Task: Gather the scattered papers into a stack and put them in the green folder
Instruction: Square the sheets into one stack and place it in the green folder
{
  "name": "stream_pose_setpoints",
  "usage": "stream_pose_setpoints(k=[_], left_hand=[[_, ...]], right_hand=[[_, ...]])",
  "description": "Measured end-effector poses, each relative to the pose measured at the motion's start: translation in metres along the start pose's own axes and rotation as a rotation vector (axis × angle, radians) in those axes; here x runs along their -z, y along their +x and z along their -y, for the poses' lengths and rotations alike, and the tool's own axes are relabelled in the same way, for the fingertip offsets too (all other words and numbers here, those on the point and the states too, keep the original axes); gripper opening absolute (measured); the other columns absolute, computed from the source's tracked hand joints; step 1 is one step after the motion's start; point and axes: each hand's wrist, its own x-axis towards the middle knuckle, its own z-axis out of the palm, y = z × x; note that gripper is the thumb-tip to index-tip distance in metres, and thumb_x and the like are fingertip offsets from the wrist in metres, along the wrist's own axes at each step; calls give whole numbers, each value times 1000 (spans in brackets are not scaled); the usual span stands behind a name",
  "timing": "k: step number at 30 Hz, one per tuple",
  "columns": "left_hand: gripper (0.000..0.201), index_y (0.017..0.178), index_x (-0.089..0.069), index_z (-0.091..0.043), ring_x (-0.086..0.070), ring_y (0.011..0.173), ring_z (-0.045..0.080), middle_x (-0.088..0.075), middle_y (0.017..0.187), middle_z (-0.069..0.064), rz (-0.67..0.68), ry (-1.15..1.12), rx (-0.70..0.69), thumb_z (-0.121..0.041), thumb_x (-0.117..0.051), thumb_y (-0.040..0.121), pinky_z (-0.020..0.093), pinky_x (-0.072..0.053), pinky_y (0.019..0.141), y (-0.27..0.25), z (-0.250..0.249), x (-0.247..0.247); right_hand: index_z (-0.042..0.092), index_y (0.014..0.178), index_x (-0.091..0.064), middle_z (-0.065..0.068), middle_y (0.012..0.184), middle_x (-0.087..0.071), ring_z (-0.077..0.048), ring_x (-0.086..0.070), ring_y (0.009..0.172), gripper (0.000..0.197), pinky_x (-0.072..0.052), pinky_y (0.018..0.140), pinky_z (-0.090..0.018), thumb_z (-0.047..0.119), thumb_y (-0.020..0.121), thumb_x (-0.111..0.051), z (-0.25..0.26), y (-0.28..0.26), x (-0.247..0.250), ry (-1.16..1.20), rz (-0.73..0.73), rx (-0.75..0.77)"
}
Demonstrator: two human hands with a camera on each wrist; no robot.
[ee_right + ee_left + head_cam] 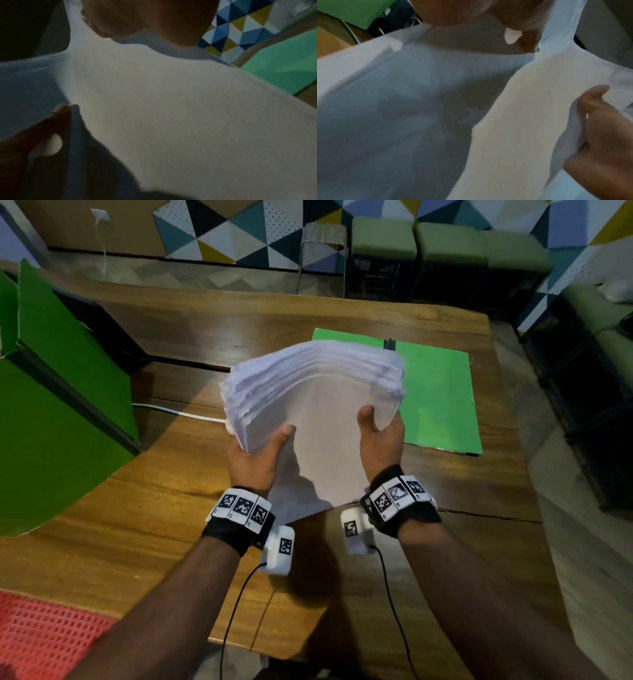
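A brown wooden table with a visible grain (164,508) filled the middle of the room, its top split by dark seams and lit more warmly on its near left part. A wall covered in white, teal, yellow and dark blue triangles (239,231) ran along the far side, above a grey-brown patterned floor (191,273). A metal-legged stool with a clear seat (323,251) stood just beyond the table's far edge, and pale green cushioned seats on dark frames (445,244) lined the far right. Large green panels with dark edges (68,364) leaned at the left. A red mesh surface (44,638) occupied the near left corner.
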Motion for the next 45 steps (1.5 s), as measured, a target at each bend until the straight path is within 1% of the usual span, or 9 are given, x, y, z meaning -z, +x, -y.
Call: stream_pose_setpoints(k=[3,7,13,20,22,26,31,35,45], left_hand=[[35,90,-63,-29,-65,75,-11,-66,89,-15,-85,-63,-21,-8,-83,69,11,-52,66,-3,3,0],[38,94,-60,-32,-63,78,-12,-63,92,-16,-92,-35,-7,-11,-81,71,10,-53,67,-13,15,6],[43,92,-58,-33,-64,78,-13,-63,90,-19,42,101,18,-4,-80,69,6,-51,68,-8,24,17],[34,97,-59,-18,-59,73,-11,-59,87,-14,-37,124,68,-7,-80,72,1,-47,58,5,24,2],[33,100,-62,-11,-61,68,-16,-61,85,-13,-46,127,92,-8,-80,73,1,-45,55,11,27,5],[32,101,-60,-13,-60,79,-2,-62,90,-7,-17,190,100,-10,-78,75,1,-45,57,19,28,4],[29,94,-59,-21,-57,82,14,-61,95,-1,-84,237,176,-18,-80,73,5,-44,62,30,30,-2],[43,109,-56,-20,-53,96,21,-58,106,2,-133,294,210,-22,-80,73,29,-42,84,35,32,-6],[52,119,-56,-15,-53,102,20,-59,112,2,-74,298,120,-17,-80,73,29,-42,88,46,39,-11]], right_hand=[[-1,128,-52,-11,122,-63,-16,-59,115,57,-46,88,-7,37,86,-64,-1,-7,-4,73,26,27],[12,122,-54,9,110,-65,6,-62,101,76,-49,85,-13,63,66,-66,-18,-16,1,67,94,10],[27,91,-54,14,91,-63,13,-63,79,33,-49,72,-10,4,78,-74,-23,10,3,42,120,-30],[18,105,-58,10,91,-63,-3,-60,83,20,-45,67,-3,23,87,-66,-24,30,-20,-8,68,-51],[23,97,-53,12,89,-58,1,-56,81,6,-47,76,-14,28,97,-49,-32,42,-7,-60,265,-90],[24,120,-52,-4,119,-64,-22,-59,110,48,-43,101,-43,58,94,-29,-79,95,32,-464,374,-165],[28,150,-16,-10,158,-17,-31,-16,146,70,-24,114,-52,64,92,-31,-132,151,70,-1277,509,-281],[36,151,0,-3,161,11,-33,7,147,74,-11,112,-65,61,91,-37,-147,174,63,-1363,656,-301],[46,147,8,4,157,26,-37,15,145,80,-9,103,-77,62,89,-43,-166,166,53,-1456,825,-356]])
